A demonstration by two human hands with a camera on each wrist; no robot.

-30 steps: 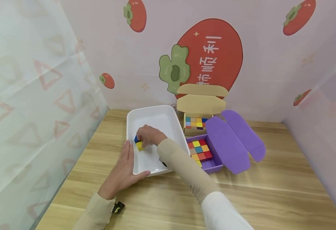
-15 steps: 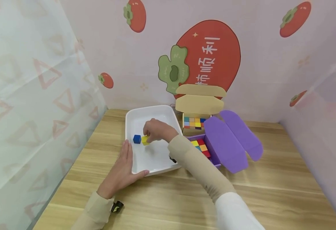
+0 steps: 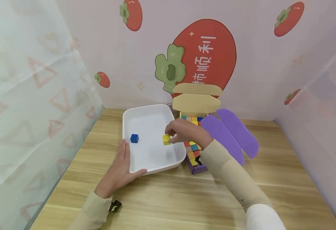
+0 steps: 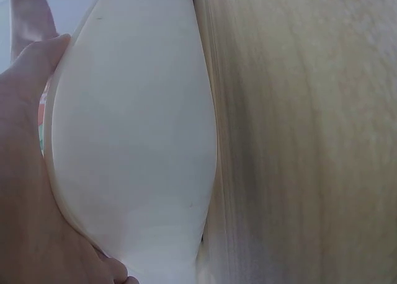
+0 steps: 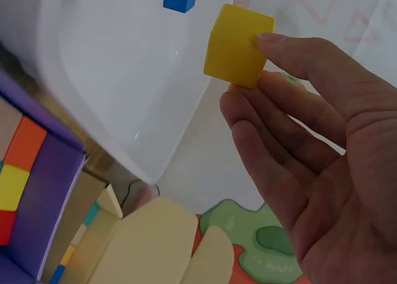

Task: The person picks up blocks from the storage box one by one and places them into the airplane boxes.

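Note:
My right hand point(image 3: 182, 130) pinches a yellow cube point(image 3: 166, 139) between thumb and fingers, over the right side of a white tray point(image 3: 147, 161). In the right wrist view the yellow cube point(image 5: 239, 45) sits at the fingertips, with the thumb on one face. On the tray floor, toward the left wall, lies a blue cube point(image 3: 134, 138). My left hand point(image 3: 117, 169) rests at the tray's near left corner, its straight fingers along the left side and the thumb on the front rim. The left wrist view shows that hand point(image 4: 31, 172) against the tray's outer wall point(image 4: 136, 123).
An open purple box point(image 3: 196, 170) holding several coloured cubes stands right of the tray, its lid point(image 3: 226, 137) folded out. Behind it, a cream box with a raised lid point(image 3: 196, 103) holds more cubes. A patterned backdrop point(image 3: 113, 48) rises behind the wooden table point(image 3: 162, 201).
My right hand has taken the yellow cube from beside the blue cube and carried it rightward across the tray. The left hand and the blue cube have stayed in place.

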